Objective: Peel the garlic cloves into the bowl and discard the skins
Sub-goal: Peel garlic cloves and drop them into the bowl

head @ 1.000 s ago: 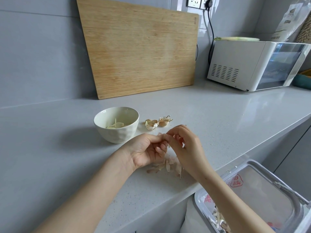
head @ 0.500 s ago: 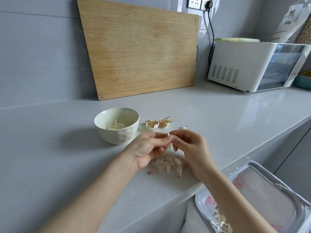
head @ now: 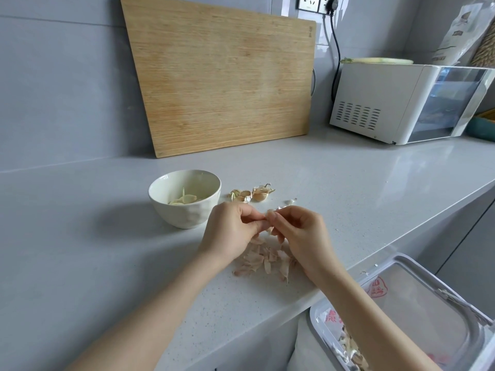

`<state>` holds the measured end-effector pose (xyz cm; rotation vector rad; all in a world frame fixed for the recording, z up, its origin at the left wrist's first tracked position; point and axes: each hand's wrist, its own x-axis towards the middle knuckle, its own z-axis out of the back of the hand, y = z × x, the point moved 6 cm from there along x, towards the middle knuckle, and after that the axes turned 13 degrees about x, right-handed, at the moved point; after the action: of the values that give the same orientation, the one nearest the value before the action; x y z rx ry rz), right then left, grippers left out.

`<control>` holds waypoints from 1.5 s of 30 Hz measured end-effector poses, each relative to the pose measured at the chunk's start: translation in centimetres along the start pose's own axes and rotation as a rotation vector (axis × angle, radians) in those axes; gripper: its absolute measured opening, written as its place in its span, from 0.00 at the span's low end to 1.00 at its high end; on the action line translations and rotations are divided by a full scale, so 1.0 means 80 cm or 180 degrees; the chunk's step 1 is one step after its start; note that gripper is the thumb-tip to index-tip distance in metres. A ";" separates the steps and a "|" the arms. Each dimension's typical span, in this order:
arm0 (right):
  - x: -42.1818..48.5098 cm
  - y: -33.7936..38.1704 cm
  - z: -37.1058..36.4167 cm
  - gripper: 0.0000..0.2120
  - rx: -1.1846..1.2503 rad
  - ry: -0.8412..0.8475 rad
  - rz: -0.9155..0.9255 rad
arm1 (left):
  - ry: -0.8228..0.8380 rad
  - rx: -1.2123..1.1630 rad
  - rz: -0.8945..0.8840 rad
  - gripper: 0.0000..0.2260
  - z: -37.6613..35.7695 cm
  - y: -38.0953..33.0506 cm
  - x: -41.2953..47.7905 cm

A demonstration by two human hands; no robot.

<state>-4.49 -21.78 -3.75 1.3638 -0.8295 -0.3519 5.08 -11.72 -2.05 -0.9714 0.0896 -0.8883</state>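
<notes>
Above the skins (head: 263, 259) we pinched the clove (head: 270, 211) between left hand (head: 230, 231) and right hand (head: 304, 231), both curled on it, likely so peelings dropped onto one heap just right of the bowl (head: 184, 215). Red print on the bin (head: 313, 325) liner was unreadable to us.

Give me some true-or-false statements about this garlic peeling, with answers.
1. The bowl holds peeled garlic. True.
2. The left hand and right hand pinch one garlic clove together. True.
3. The loose skins lie in the bowl. False: they lie on the counter beneath the hands.
4. The cutting board lies flat. False: it leans against the wall.
</notes>
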 end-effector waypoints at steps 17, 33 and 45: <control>0.000 0.010 -0.002 0.15 -0.0649 -0.0191 0.0417 | -0.0046 -0.0691 -0.0228 0.05 -0.004 -0.010 -0.002; -0.006 0.016 -0.011 0.07 -0.0235 0.0130 0.0342 | -0.0254 -0.1889 0.0199 0.04 0.008 0.005 0.006; -0.011 0.022 -0.021 0.10 -0.0448 0.0562 0.0813 | 0.0279 -0.1290 0.0326 0.07 0.002 0.007 0.005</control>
<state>-4.34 -19.67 -2.32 1.1249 -0.8049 -0.0873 5.75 -11.79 -2.24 -1.2912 0.4029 -0.8335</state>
